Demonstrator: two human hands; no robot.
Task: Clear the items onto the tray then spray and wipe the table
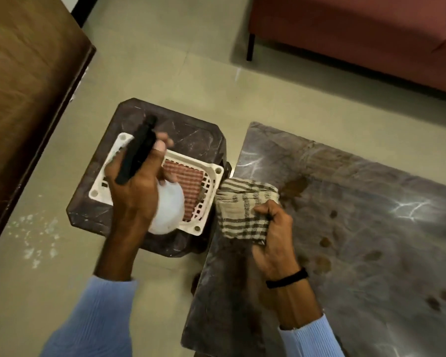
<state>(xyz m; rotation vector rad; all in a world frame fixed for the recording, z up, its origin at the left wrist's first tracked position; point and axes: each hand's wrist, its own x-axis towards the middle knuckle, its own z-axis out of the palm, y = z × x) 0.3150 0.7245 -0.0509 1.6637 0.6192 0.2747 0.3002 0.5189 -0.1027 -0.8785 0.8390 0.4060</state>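
Note:
My left hand (pixel 135 191) grips a white spray bottle (pixel 168 210) with a black spray head (pixel 137 150), held above the white slatted tray (pixel 211 176). The tray rests on a small dark stool (pixel 191 135) left of the table. My right hand (pixel 273 233) is closed on a folded beige checked cloth (pixel 242 210) at the left end of the dark marble-patterned table (pixel 371 228). Several brown stains (pixel 325 242) dot the tabletop to the right of the cloth. What lies in the tray is mostly hidden by my hand and the bottle.
A wooden cabinet or door (pixel 29 86) runs along the left. A red sofa (pixel 358 34) on black legs stands at the back right. Pale tiled floor (pixel 165 60) surrounds the stool, with white specks (pixel 34 233) at the left.

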